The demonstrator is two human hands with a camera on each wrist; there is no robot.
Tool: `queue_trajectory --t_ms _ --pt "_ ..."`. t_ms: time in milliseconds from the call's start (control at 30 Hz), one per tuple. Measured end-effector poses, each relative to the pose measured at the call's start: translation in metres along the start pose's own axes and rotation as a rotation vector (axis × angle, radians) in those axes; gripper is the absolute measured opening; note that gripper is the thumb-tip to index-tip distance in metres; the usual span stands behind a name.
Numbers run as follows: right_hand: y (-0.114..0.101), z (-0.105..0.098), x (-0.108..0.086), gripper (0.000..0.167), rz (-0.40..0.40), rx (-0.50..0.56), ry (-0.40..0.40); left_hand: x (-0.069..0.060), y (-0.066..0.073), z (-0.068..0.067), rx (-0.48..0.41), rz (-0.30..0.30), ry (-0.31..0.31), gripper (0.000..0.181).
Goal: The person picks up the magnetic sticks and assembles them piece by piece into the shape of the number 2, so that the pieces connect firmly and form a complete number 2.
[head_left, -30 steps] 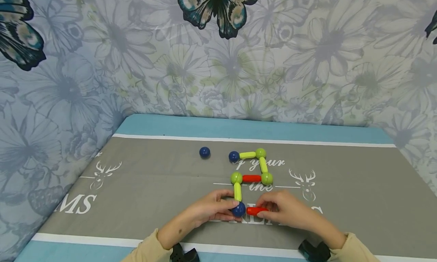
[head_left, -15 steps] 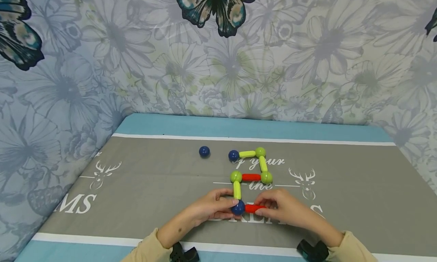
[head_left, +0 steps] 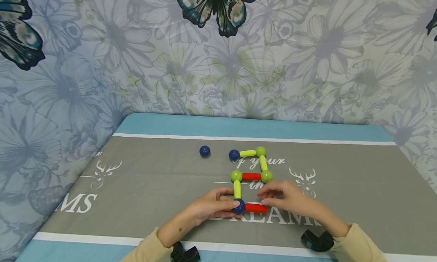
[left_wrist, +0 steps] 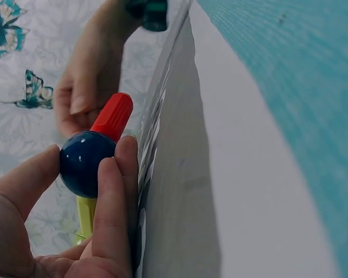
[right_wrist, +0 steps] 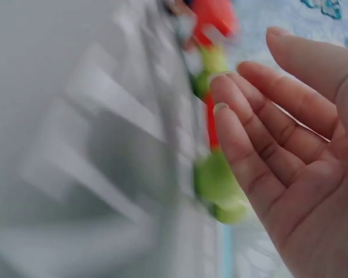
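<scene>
My left hand (head_left: 213,205) pinches a dark blue ball (left_wrist: 84,165) between thumb and fingers. That ball is the near end of a zigzag chain of sticks and balls lying on the mat. A red stick (head_left: 256,208) juts right from the held ball and touches it. From the same ball a yellow-green stick (head_left: 237,189) runs away to a green ball (head_left: 236,175). Another red stick (head_left: 252,176) and a second green ball (head_left: 266,176) follow. My right hand (head_left: 290,197), fingers loosely bent and holding nothing, is just above and right of the red stick's free end.
A loose blue ball (head_left: 205,151) lies at the back, left of the chain's far blue ball (head_left: 234,155). The grey mat (head_left: 153,171) with white lettering covers most of the blue table (head_left: 184,123). A patterned wall stands behind.
The red stick in my right hand moved left against the blue ball. My right hand then let go and drew back up and right. My left hand has stayed on the ball.
</scene>
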State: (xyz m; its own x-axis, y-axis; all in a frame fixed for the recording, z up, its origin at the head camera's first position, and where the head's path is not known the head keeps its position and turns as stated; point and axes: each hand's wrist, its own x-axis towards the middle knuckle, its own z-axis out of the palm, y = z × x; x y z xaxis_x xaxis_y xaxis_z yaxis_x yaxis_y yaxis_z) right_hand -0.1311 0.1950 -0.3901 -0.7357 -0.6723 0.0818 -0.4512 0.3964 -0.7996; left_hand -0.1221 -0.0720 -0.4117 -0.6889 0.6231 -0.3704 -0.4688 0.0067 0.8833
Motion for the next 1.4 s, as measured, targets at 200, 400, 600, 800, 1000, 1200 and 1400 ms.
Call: queue_trajectory --t_ms 200,400,600,800,1000,1200,1400 --pt "0.001 -0.046 0.046 0.023 0.012 0.032 0.075 -0.001 0.001 0.0 0.001 -0.008 -0.006 0.052" --pt "-0.004 -0.055 0.128 0.032 0.092 0.072 0.016 -0.002 0.002 0.001 0.007 -0.006 -0.022 0.051" --pt "-0.01 -0.025 0.192 0.035 -0.005 -0.007 -0.117 0.001 -0.001 0.001 -0.018 -0.009 -0.031 0.051" --pt "-0.012 -0.005 0.217 0.038 0.011 -0.087 -0.186 0.003 -0.002 -0.002 -0.013 -0.014 -0.025 0.053" --pt "-0.008 0.004 0.228 0.036 0.028 -0.153 -0.214 0.001 0.002 -0.002 -0.009 -0.023 -0.022 0.052" --pt "-0.001 0.011 0.229 0.033 0.016 -0.188 -0.197 0.0 0.003 -0.001 -0.011 -0.009 -0.033 0.051" --pt "-0.004 0.012 0.229 0.032 0.013 -0.184 -0.196 0.0 0.002 -0.001 -0.008 -0.006 -0.033 0.051"
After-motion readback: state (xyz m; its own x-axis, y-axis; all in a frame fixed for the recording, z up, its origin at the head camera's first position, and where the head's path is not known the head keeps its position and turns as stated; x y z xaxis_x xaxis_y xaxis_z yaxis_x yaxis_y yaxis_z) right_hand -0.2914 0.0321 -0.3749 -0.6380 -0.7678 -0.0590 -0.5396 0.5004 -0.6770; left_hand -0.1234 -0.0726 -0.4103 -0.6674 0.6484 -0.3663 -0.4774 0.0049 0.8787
